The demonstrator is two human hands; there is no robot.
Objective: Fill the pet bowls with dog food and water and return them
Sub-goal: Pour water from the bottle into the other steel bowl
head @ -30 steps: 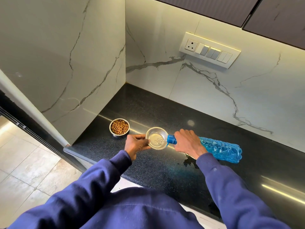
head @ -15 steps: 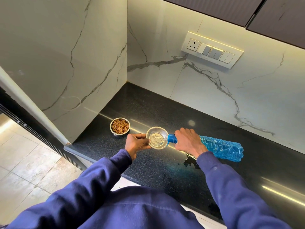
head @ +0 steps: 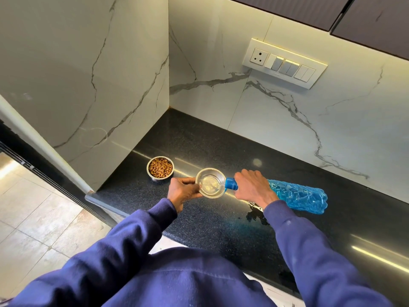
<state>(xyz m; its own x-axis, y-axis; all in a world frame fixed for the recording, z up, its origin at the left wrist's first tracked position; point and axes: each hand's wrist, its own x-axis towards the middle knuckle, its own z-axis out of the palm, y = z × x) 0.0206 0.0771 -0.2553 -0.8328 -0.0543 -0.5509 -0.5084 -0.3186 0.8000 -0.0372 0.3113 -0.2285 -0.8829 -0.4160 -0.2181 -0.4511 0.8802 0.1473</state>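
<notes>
A small steel bowl point(head: 218, 191) with water in it sits on the black counter, and my left hand point(head: 182, 191) grips its left rim. My right hand point(head: 252, 186) holds a blue textured plastic bottle point(head: 296, 196) near its neck, lying almost level. The bottle's blue mouth point(head: 230, 183) rests over the bowl's right rim, with water running into the bowl. A second steel bowl point(head: 160, 167), full of brown dog food, stands to the left near the side wall.
The black speckled counter point(head: 199, 142) ends at a rounded front edge point(head: 97, 196) on the left, with tiled floor below. A small puddle point(head: 254, 211) lies under my right wrist. Marble walls close the back and left; a switch panel point(head: 284, 63) hangs on the back wall.
Water in the bowl has risen a little and its surface ripples. Both hands, bowl and bottle stay almost where they were.
</notes>
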